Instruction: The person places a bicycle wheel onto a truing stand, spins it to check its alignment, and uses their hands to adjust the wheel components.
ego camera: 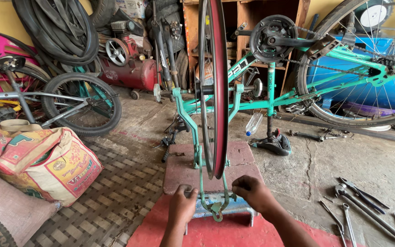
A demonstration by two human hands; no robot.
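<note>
Head view: left hand [182, 203] and right hand [252, 191], fingers curled, grip the green metal stand [216, 201] holding a thin, red-rimmed spoked wheel [215, 82] upright.

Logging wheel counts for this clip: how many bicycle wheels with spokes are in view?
3: the red-rimmed wheel in the stand above both hands, the green bicycle's rear wheel at upper right, and a small black-tyred wheel at left. Others may hide in the clutter.

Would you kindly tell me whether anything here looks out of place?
The green bicycle stands upside down on its saddle, front wheel missing. A clear plastic bottle lies on the floor beneath it, and metal wrenches lie scattered near the right hand.
</note>
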